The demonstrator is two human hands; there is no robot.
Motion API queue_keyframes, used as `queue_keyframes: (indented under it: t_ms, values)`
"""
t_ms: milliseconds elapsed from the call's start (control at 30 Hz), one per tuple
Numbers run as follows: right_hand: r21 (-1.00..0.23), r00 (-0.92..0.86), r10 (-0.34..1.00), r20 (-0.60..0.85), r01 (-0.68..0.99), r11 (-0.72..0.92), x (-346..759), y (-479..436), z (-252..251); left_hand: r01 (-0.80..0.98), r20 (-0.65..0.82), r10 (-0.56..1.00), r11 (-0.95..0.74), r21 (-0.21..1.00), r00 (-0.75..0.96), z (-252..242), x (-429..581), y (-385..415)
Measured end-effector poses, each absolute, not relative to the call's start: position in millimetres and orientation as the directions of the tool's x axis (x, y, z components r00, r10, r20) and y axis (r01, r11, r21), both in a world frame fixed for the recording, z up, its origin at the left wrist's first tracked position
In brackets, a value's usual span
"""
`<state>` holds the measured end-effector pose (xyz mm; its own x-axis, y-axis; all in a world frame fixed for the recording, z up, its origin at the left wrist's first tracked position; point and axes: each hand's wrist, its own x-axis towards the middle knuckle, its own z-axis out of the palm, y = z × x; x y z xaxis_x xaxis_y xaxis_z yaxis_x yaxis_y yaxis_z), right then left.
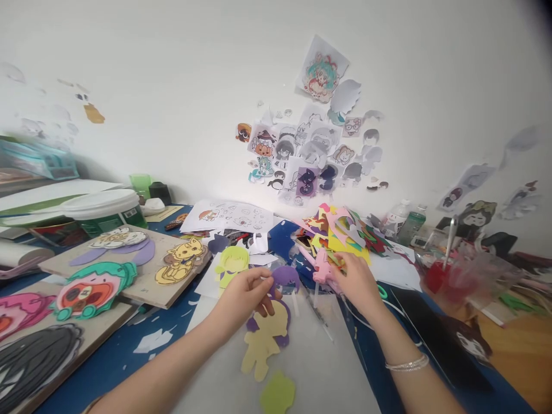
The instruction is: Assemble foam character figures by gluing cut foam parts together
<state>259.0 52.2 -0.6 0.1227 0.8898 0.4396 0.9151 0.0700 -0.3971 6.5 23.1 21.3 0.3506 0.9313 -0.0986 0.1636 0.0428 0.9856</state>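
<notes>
My left hand is closed in a pinch at the left edge of a purple felt hair piece. Below it, a pale yellow felt doll figure lies on white paper, with more purple felt behind its head. A yellow-green felt shape rests nearer to me. On the right, my right hand is wrapped round a pink hot glue gun; its nozzle points up and left, away from the purple piece. A pen-like tool lies on the paper between my hands.
Boards with felt characters stand at left, by a white-lidded tub. Colourful felt scraps pile up behind the glue gun. At right lie a black slab, a cable, bottles and a red cup.
</notes>
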Motion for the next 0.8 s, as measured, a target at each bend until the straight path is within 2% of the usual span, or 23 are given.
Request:
queue_keyframes:
  t_ms: [133,300,433,500,567,600,667,733,800]
  values:
    - [-0.256,0.107,0.949,0.297,0.966,-0.029,259,55,-6,0.123,-0.097,0.957,0.065,0.990,0.272,30,5,21]
    - [-0.072,0.024,0.970,0.243,0.997,-0.007,259,54,-8,0.074,-0.042,0.970,0.025,0.997,0.240,31,5,21]
    - [-0.055,0.039,0.963,0.267,0.998,-0.026,258,56,-9,0.127,0.032,0.974,-0.062,0.990,0.225,28,5,19]
    - [-0.057,0.034,0.951,0.309,0.998,-0.017,257,55,-7,0.235,0.140,0.973,-0.183,0.955,0.186,24,3,17]
    - [-0.075,0.015,0.929,0.371,0.997,0.014,256,53,-4,0.416,0.358,0.920,-0.392,0.820,0.160,19,0,18]
    - [-0.094,0.009,0.916,0.401,0.995,0.032,255,52,-1,0.507,0.502,0.847,-0.514,0.692,0.173,16,-2,19]
    - [-0.150,0.011,0.888,0.459,0.986,0.066,255,49,4,0.615,0.764,0.587,-0.715,0.332,0.269,8,-6,21]
    - [-0.204,0.025,0.847,0.531,0.974,0.099,255,45,8,0.619,0.862,0.320,-0.786,0.010,0.394,3,-10,24]
    - [-0.229,0.029,0.788,0.615,0.963,0.144,256,42,10,0.594,0.867,0.157,-0.784,-0.182,0.473,3,-13,24]
